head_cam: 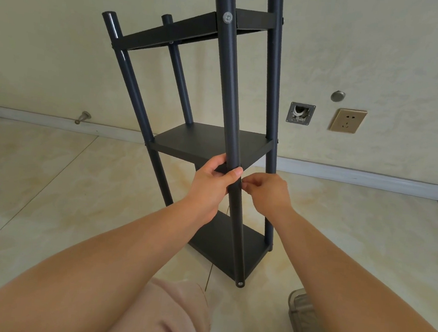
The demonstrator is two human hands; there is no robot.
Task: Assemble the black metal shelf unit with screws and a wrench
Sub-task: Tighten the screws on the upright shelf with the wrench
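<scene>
The front round pole (229, 92) of the black metal shelf unit (212, 144) is being gripped by the left hand (212, 183) at the middle shelf's level. Just right of that pole, the right hand's (265, 193) fingertips are being held pinched against it; whatever is pinched is too small to tell.

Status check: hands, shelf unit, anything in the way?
Left hand grips front post. Right hand pinching at same post beside middle shelf. Nothing blocking.

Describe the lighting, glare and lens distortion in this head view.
Head view: soft, even daylight with faint shadows; a glare streak on the shelf unit's near post; wide-angle bending curves the baseboard and splays the posts; left hand and right hand stay sharp.
</scene>
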